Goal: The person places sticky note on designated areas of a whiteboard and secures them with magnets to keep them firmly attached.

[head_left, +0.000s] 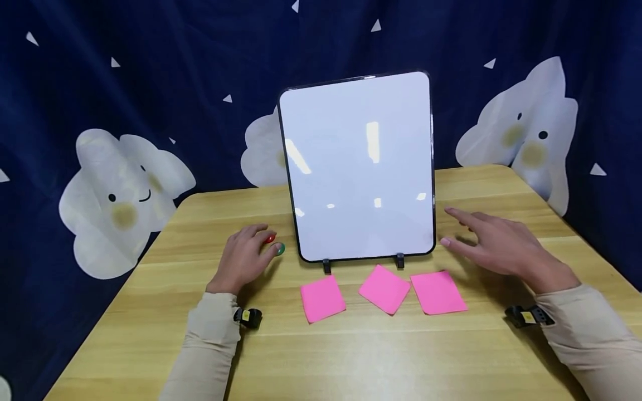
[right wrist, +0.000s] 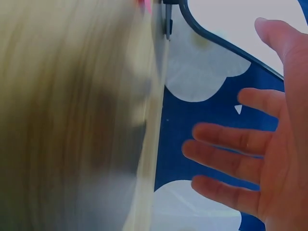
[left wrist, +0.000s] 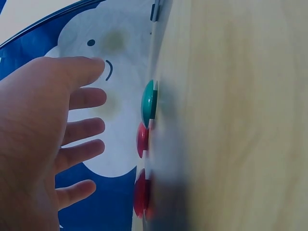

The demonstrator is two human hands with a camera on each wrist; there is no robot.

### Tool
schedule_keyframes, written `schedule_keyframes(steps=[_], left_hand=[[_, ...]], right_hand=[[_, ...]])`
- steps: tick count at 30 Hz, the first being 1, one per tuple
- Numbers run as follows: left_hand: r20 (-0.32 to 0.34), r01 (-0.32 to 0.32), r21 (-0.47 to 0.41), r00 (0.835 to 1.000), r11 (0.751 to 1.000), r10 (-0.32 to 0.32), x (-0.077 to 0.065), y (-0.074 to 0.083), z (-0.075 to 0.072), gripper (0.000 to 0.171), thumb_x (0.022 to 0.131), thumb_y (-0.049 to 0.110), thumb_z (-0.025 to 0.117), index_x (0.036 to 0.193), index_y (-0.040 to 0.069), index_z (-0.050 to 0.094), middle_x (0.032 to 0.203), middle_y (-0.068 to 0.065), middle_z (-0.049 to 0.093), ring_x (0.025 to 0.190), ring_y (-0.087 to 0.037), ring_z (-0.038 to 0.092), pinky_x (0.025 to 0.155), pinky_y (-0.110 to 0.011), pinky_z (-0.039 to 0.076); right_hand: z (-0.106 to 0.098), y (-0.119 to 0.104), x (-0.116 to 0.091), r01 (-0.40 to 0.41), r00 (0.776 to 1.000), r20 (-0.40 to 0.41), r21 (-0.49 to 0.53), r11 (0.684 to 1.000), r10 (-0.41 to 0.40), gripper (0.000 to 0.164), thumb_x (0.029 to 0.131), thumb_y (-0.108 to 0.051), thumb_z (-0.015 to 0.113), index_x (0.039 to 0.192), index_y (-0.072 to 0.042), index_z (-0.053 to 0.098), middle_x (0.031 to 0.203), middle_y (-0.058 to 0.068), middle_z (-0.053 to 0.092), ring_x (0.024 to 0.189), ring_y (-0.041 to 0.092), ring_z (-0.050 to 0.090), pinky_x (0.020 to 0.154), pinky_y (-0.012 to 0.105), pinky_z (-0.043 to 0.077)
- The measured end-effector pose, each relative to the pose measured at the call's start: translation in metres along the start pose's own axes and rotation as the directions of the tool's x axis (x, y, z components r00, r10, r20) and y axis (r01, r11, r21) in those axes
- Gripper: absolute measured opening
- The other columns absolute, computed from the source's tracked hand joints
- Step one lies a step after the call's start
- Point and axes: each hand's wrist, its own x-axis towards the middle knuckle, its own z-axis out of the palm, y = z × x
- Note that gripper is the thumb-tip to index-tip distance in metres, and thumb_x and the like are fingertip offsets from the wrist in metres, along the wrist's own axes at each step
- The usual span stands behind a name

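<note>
My left hand (head_left: 242, 259) hovers low over the table with its fingers relaxed and spread. Beside its fingertips lie a green round magnet (left wrist: 148, 103) and two red round magnets, a smaller-looking one (left wrist: 142, 139) and a nearer one (left wrist: 141, 195). In the left wrist view there is a gap between the fingers and these magnets. My right hand (head_left: 501, 242) hangs over the table just right of the whiteboard (head_left: 358, 167), its fingers straight and apart, holding nothing. The black-framed whiteboard stands upright, tilted slightly, on two small black feet.
Three pink sticky notes lie in a row before the whiteboard: left (head_left: 323, 299), middle (head_left: 384, 289) and right (head_left: 438, 293). The wooden table (head_left: 381, 362) ends at a dark blue curtain (head_left: 200, 50) with white clouds. Each wrist wears a small black camera.
</note>
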Motion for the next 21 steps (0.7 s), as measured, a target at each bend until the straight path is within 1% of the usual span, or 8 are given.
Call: schedule_keyframes(steps=[4, 7, 12, 15, 18, 21], left_hand=[[0.006, -0.006, -0.001, 1.0, 1.0, 0.006, 0.0007, -0.0004, -0.0002, 0.041, 0.097, 0.04, 0.063, 0.123, 0.008, 0.071, 0.134, -0.015, 0.06, 0.125, -0.036, 0.053, 0.1, -0.057, 0.042], [0.009, -0.007, -0.006, 1.0, 1.0, 0.007, 0.0009, -0.001, 0.0001, 0.04, 0.097, 0.038, 0.064, 0.123, 0.008, 0.072, 0.131, -0.013, 0.061, 0.123, -0.034, 0.054, 0.096, -0.055, 0.045], [0.017, -0.006, -0.029, 1.0, 1.0, 0.007, 0.0019, -0.0024, 0.0016, 0.037, 0.097, 0.036, 0.065, 0.122, 0.008, 0.072, 0.129, -0.01, 0.062, 0.122, -0.031, 0.056, 0.095, -0.053, 0.046], [0.023, -0.003, -0.039, 1.0, 0.999, 0.004, 0.0015, -0.0033, 0.0006, 0.037, 0.097, 0.035, 0.065, 0.122, 0.008, 0.072, 0.128, -0.01, 0.063, 0.12, -0.031, 0.057, 0.095, -0.053, 0.047], [0.029, 0.01, -0.045, 1.0, 0.999, -0.009, 0.0001, -0.0052, -0.0007, 0.036, 0.097, 0.034, 0.066, 0.12, 0.008, 0.072, 0.126, -0.012, 0.064, 0.117, -0.032, 0.059, 0.095, -0.053, 0.048], [0.037, 0.025, -0.043, 0.999, 0.999, -0.023, -0.0013, -0.0071, -0.002, 0.035, 0.098, 0.034, 0.065, 0.119, 0.007, 0.072, 0.125, -0.014, 0.064, 0.113, -0.033, 0.061, 0.092, -0.053, 0.049]], right_hand=[[-0.0001, -0.0036, 0.0, 0.026, 1.0, 0.008, -0.003, 1.0, -0.026, 0.075, 0.093, -0.07, 0.049, 0.145, -0.016, 0.054, 0.116, 0.009, 0.07, 0.106, 0.032, 0.065, 0.076, 0.058, 0.05], [-0.0002, -0.005, -0.0005, 0.057, 0.998, 0.002, -0.004, 0.998, -0.057, 0.069, 0.094, -0.066, 0.052, 0.136, -0.013, 0.062, 0.109, 0.006, 0.071, 0.099, 0.027, 0.067, 0.075, 0.055, 0.051], [0.0022, -0.005, -0.001, 0.125, 0.992, -0.013, 0.047, 0.991, -0.124, 0.056, 0.094, -0.058, 0.06, 0.123, -0.011, 0.07, 0.1, -0.001, 0.072, 0.092, 0.019, 0.068, 0.076, 0.049, 0.053], [0.0039, -0.0062, -0.0005, 0.17, 0.985, -0.022, 0.078, 0.982, -0.169, 0.047, 0.094, -0.052, 0.065, 0.116, -0.012, 0.073, 0.09, -0.008, 0.068, 0.081, 0.01, 0.063, 0.071, 0.04, 0.052], [0.006, -0.0081, 0.0001, 0.199, 0.98, -0.02, 0.107, 0.974, -0.198, 0.039, 0.093, -0.049, 0.067, 0.109, -0.014, 0.073, 0.08, -0.014, 0.061, 0.07, 0.003, 0.054, 0.063, 0.031, 0.047], [0.0079, -0.01, 0.0, 0.207, 0.978, 0.008, 0.137, 0.969, -0.21, 0.032, 0.094, -0.048, 0.068, 0.101, -0.017, 0.073, 0.074, -0.016, 0.056, 0.064, 0.001, 0.048, 0.058, 0.028, 0.043]])
